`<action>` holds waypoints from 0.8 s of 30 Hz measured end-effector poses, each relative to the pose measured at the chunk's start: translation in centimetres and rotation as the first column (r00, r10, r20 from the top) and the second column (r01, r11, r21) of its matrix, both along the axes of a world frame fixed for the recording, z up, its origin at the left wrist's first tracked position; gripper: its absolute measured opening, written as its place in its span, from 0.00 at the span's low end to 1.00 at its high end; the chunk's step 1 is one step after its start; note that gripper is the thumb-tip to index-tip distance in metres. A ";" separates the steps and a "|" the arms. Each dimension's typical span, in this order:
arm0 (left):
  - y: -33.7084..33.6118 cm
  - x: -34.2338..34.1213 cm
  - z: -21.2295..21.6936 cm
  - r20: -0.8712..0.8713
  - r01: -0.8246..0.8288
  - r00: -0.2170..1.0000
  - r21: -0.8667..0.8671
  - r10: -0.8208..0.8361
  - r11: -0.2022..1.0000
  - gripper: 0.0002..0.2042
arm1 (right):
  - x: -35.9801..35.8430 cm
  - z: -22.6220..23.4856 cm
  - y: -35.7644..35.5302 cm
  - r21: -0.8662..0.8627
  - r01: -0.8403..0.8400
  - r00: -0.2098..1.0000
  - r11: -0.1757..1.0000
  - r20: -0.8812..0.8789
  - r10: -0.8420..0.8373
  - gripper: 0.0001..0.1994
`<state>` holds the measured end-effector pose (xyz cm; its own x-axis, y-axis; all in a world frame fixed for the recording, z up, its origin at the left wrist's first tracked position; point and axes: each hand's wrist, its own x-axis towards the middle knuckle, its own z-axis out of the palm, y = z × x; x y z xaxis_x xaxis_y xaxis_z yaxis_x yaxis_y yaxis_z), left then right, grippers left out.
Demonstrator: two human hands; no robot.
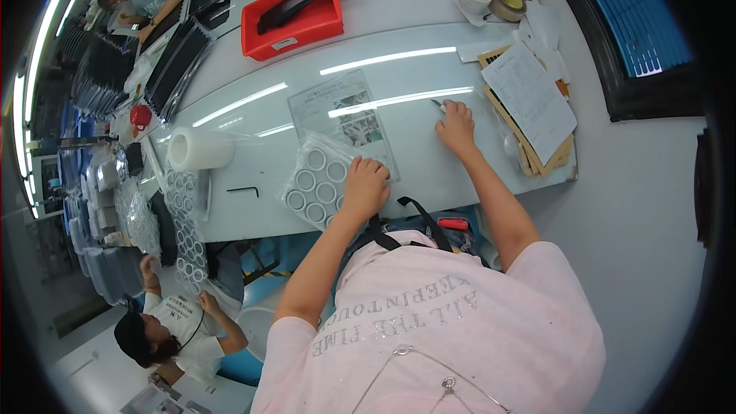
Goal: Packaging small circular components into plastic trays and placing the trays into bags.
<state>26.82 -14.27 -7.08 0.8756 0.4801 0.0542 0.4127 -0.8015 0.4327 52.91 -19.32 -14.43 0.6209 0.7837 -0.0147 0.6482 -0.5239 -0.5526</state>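
A clear plastic pack of round white-rimmed rings (310,181) lies on the glass-topped table, close to its front edge. My left hand (368,184) grips the right side of this pack with curled fingers and covers part of it. Farther right, my right hand (458,126) rests low over the glass, closed around a small knife-like tool (438,105); its thin grey tip sticks out to the left and the rest is hidden in my fingers. Between and beyond my hands is a printed sheet with pictures (337,107), partly covered by the pack.
An L-shaped hex key (243,190) and a white roll (201,149) lie left. A long ringed strip (188,238) hangs toward a seated co-worker (180,330). The red bin (293,21) stands at the back; papers (529,100), tape (508,3) and cups sit right.
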 end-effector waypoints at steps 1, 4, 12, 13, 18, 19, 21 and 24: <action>0.2 0.0 0.2 0.002 -0.003 1.000 0.001 0.003 1.000 0.13 | -0.4 0.1 0.3 0.016 -0.003 0.971 1.000 0.241 -0.001 0.16; 1.5 -1.1 0.8 0.088 -0.036 0.995 -0.191 0.054 0.981 0.14 | -3.0 1.6 1.5 0.077 -0.157 0.940 0.984 0.317 0.125 0.18; 4.5 -2.6 0.4 0.296 -0.288 0.868 -0.353 0.399 0.890 0.09 | -12.5 1.4 7.2 0.334 -0.510 0.605 0.793 -0.516 0.607 0.11; 5.5 -3.3 0.3 0.303 -0.391 0.830 -0.281 0.468 0.876 0.08 | -13.0 1.2 8.0 0.334 -0.511 0.605 0.792 -0.516 0.607 0.11; 7.4 -7.6 -1.9 0.194 -0.667 0.623 -0.376 0.758 0.644 0.05 | -14.9 1.0 11.4 0.173 -0.515 0.629 0.840 -0.590 0.507 0.14; 7.4 -8.4 -2.9 0.089 -0.620 0.551 -0.621 0.829 0.479 0.04 | -15.3 1.0 11.8 0.176 -0.523 0.624 0.834 -0.587 0.515 0.14; 7.5 -8.4 -3.8 -0.034 -0.513 0.503 -0.816 0.864 0.267 0.04 | -15.1 0.1 12.2 0.170 -0.467 0.584 0.867 -0.677 0.448 0.13; 7.5 -8.3 -4.7 0.000 -0.508 0.487 -0.814 0.873 0.283 0.06 | -15.1 -0.2 12.2 0.030 -0.358 0.449 0.933 -0.871 0.200 0.11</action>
<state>18.48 -6.77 -11.80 0.1444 0.9220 -0.3592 0.3004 0.3050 0.9037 37.80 -7.11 -14.63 -0.0143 0.8513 -0.5245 0.0265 -0.5241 -0.8513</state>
